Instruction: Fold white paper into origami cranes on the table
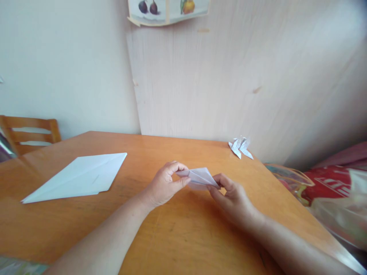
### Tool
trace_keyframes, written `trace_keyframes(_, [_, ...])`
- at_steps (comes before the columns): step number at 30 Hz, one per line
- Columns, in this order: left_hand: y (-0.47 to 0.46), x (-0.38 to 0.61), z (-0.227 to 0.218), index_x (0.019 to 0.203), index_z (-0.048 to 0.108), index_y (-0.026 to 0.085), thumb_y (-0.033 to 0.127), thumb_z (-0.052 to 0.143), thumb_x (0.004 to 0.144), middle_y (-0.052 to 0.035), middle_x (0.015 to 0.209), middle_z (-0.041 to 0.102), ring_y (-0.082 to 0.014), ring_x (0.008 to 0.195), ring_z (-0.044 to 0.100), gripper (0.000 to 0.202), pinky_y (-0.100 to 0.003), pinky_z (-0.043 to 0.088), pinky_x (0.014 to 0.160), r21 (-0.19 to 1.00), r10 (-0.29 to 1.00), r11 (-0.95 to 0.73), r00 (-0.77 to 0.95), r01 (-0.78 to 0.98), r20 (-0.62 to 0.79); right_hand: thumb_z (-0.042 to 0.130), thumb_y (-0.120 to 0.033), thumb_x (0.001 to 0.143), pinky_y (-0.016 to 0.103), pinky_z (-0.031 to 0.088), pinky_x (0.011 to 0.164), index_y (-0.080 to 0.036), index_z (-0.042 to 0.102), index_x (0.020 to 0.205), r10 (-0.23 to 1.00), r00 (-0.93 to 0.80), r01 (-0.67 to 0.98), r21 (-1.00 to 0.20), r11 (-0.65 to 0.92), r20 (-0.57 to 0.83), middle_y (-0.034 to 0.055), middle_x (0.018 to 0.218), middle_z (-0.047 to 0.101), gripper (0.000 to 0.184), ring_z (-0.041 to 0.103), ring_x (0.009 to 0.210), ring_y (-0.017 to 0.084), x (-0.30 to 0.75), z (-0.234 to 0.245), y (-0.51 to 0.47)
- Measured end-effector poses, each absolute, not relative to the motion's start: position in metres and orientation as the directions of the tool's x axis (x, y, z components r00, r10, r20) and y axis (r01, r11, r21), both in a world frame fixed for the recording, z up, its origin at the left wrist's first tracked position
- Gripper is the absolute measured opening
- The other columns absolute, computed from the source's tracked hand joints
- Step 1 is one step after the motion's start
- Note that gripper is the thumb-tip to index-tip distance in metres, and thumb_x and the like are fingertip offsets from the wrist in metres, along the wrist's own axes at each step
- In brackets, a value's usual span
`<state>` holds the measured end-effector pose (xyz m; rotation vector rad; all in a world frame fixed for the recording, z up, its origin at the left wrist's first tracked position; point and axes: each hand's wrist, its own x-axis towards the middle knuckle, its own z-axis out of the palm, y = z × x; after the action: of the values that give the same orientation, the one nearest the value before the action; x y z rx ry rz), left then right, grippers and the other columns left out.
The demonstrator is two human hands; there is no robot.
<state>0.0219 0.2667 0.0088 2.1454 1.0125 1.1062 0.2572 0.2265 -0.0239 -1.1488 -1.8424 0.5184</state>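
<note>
Between my two hands is a small piece of folded white paper (200,177), held just above the wooden table (183,233). Its creases meet near the middle and one corner points up and away from me. My left hand (169,184) pinches the left end between thumb and fingers. At the opposite end, the thumb and fingers of my right hand (229,196) close on the right tip. The paper's underside is hidden from me.
Larger white paper sheets (83,175) lie at the table's left. Folded paper figures (241,147) stand by the far right edge, near the wall. A wooden chair (31,131) is at the far left. Bags (329,187) crowd the space beyond the right edge.
</note>
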Motion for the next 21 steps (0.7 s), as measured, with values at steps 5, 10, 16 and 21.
trace_keyframes(5, [0.263,0.02,0.011,0.096,0.06,0.022,0.02,0.068,0.086,-0.0018,0.096,0.062,-0.02,0.096,0.055,0.014,-0.036,0.041,0.09,0.479,0.665,-0.743,0.436,0.468,0.607,0.055,-0.015,0.091,0.032,0.042,0.076,-0.021,0.061,0.094,0.692,-0.262,0.7,-0.361,0.616,0.673,0.0036,0.089,0.063,0.009,0.057,0.084,0.02,0.263,-0.013,0.223])
trace_keyframes(10, [0.257,0.019,0.011,0.091,0.056,0.022,0.012,0.068,0.079,-0.0022,0.095,0.06,-0.0212,0.094,0.054,0.019,-0.035,0.04,0.085,0.345,0.655,-0.748,0.543,0.567,0.526,0.056,-0.012,0.089,0.035,0.039,0.079,-0.02,0.062,0.089,0.699,-0.359,0.84,-0.112,0.531,0.618,0.0062,0.089,0.063,0.01,0.054,0.086,0.023,0.261,-0.005,0.217])
trace_keyframes(16, [0.252,0.018,0.01,0.083,0.055,0.021,0.006,0.06,0.074,-0.0004,0.089,0.057,-0.019,0.087,0.053,0.018,-0.03,0.04,0.077,0.324,0.656,-0.752,0.7,0.574,0.282,0.058,-0.009,0.082,0.033,0.035,0.075,-0.02,0.06,0.082,0.806,-0.475,0.854,-0.036,0.519,0.353,0.0045,0.089,0.062,0.011,0.052,0.084,0.021,0.253,-0.006,0.209])
trace_keyframes(21, [0.251,0.015,0.009,0.084,0.057,0.021,0.006,0.057,0.073,-0.0005,0.091,0.058,-0.0185,0.088,0.054,0.019,-0.028,0.041,0.075,0.363,0.659,-0.728,0.74,0.582,0.135,0.056,-0.013,0.081,0.033,0.036,0.078,-0.019,0.058,0.084,0.828,-0.513,0.836,-0.086,0.541,0.227,0.0047,0.092,0.061,0.007,0.052,0.085,0.019,0.252,-0.006,0.203])
